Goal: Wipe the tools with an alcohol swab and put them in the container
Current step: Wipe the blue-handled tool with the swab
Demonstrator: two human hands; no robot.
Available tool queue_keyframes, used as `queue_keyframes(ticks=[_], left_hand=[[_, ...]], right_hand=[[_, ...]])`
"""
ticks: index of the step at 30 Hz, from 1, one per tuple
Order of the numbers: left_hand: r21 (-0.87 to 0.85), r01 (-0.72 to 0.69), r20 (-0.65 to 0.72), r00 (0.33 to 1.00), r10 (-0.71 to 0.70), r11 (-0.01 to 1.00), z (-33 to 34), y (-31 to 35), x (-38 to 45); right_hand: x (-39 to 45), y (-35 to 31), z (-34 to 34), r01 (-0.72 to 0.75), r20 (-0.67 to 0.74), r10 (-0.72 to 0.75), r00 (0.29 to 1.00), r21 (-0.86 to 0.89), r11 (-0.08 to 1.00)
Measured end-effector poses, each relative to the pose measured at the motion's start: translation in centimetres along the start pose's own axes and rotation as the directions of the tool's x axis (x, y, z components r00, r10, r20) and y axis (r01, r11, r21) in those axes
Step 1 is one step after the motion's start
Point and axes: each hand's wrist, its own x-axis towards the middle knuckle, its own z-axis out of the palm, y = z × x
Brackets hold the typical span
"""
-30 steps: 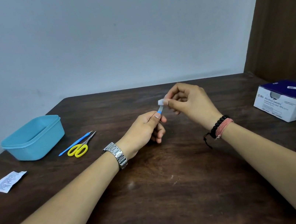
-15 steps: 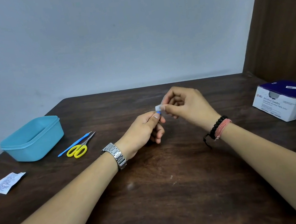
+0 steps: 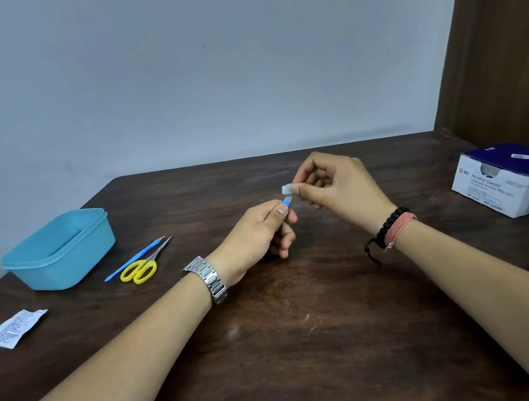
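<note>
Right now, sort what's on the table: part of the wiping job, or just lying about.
Part of the job:
swab pinched by right hand
blue tool gripped by left hand
scissors
blue stick
container
swab box

Lying about:
torn wrapper

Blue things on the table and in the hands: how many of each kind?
Blue container: 1
Blue tool on the table: 1
Blue tool in the left hand: 1
Blue-topped swab box: 1
Total: 4
</note>
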Motion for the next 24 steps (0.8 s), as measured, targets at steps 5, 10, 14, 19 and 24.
queue_keyframes(ticks=[5, 10, 14, 19, 24], left_hand=[[0.013, -0.006, 0.023, 1.000, 0.006, 1.000, 0.0, 0.1, 0.0], [0.025, -0.013, 0.020, 1.000, 0.012, 1.000, 0.0, 0.0, 0.1], [0.012, -0.004, 0.008, 1.000, 0.004, 1.000, 0.0, 0.0, 0.0], [-0.008, 0.013, -0.001, 1.000, -0.013, 1.000, 0.0, 0.2, 0.0], [-0.060, 0.032, -0.041, 0.999, -0.034, 0.998, 0.0, 0.0, 0.2]], right_hand=[[0.4, 0.2, -0.5, -0.050, -0.180, 0.049, 0.982, 0.003, 0.999], [0.4, 0.0, -0.8, -0.050, -0.184, 0.058, 0.981, 0.050, 0.998], [0.1, -0.2, -0.2, 0.005, -0.042, -0.004, 0.999, 0.019, 1.000], [-0.1, 0.2, 0.1, 0.061, 0.070, -0.052, 0.996, -0.126, 0.990], [0.4, 0.4, -0.3, -0.020, -0.157, 0.012, 0.987, -0.049, 0.999]])
